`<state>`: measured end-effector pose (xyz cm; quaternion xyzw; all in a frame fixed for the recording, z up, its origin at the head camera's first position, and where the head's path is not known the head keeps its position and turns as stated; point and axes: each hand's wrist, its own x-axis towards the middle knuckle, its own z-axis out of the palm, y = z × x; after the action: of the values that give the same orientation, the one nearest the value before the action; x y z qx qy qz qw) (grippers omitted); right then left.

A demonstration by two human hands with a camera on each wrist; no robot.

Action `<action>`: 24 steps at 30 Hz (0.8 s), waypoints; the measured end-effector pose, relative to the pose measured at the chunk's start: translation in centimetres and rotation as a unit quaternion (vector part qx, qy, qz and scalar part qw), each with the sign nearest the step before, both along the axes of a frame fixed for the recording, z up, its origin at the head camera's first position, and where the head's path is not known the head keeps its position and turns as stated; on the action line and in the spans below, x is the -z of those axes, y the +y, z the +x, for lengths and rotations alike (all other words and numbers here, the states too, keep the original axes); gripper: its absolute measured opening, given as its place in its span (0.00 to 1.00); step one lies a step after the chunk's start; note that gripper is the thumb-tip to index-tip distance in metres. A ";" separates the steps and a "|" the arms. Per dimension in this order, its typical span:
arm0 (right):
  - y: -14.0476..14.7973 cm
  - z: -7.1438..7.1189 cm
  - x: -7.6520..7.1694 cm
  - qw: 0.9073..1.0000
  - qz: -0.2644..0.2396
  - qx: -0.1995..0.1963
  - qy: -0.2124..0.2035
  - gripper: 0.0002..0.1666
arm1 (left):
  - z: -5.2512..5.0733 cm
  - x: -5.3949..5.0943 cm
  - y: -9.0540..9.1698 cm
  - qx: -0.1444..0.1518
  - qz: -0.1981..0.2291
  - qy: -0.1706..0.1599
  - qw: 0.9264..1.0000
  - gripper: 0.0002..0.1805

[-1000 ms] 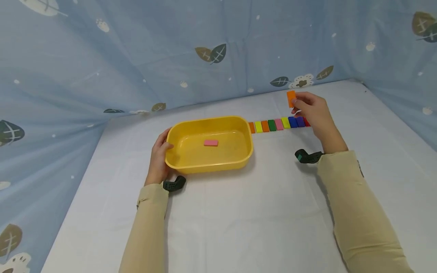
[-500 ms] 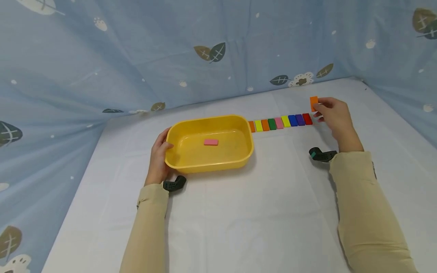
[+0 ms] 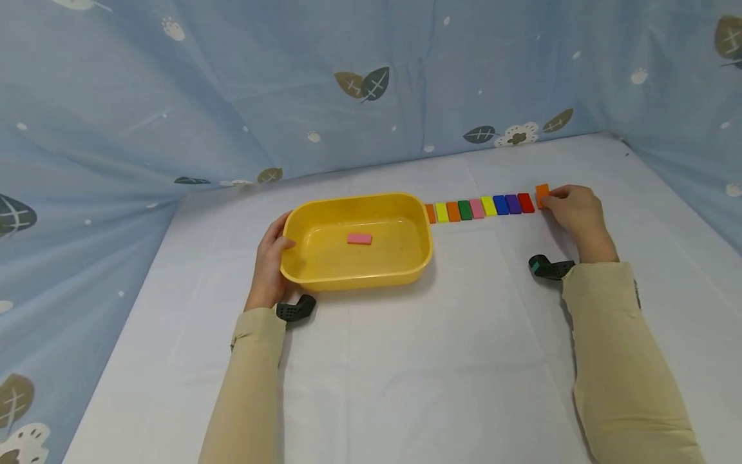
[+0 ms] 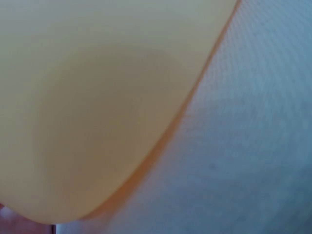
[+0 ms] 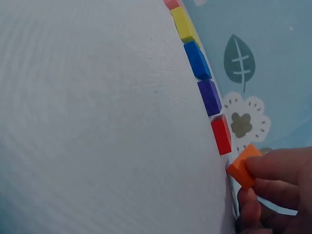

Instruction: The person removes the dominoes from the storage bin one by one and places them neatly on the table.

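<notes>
At the right end of a row of coloured blocks, my right hand (image 3: pixel 576 209) pinches an orange block (image 3: pixel 542 195) between thumb and fingers. In the right wrist view this orange block (image 5: pixel 245 166) is tilted, close beside the red block (image 5: pixel 222 134); whether it touches the cloth I cannot tell. My left hand (image 3: pixel 269 264) grips the left end of a yellow basin (image 3: pixel 365 281), thumb over the rim. One pink block (image 3: pixel 359 239) lies inside the basin. The basin's wall (image 4: pixel 112 122) fills much of the left wrist view.
Between the basin and my right hand runs the row, including a green block (image 3: pixel 465 210), a blue block (image 3: pixel 501 205) and a purple block (image 3: pixel 513 203). White cloth (image 3: pixel 417 361) covers the table. A blue patterned curtain (image 3: pixel 261 84) hangs behind and at the sides.
My right hand has carried the orange block rightward past the red block, then lowered it toward the table at the row's end. My left hand and the basin stay in place.
</notes>
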<state>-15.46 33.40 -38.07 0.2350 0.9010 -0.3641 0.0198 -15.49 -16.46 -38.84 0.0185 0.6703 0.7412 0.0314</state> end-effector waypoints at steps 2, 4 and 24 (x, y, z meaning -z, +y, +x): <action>0.1 0.0 -0.1 1.000 0.018 -0.006 0.000 0.35 | 0.0 -0.2 0.1 0.001 0.005 0.000 1.000 0.29; 0.1 0.1 -0.1 1.000 0.022 -0.010 -0.001 0.34 | 0.0 -0.4 0.1 0.002 0.006 0.001 1.000 0.29; 0.3 -0.2 0.2 0.999 0.043 -0.033 -0.005 0.30 | 0.3 -0.7 0.1 -0.005 -0.007 -0.016 1.000 0.29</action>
<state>-15.67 33.67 -38.25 0.2073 0.9230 -0.3231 0.0261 -15.22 -16.35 -38.12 0.0031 0.6748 0.7370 0.0382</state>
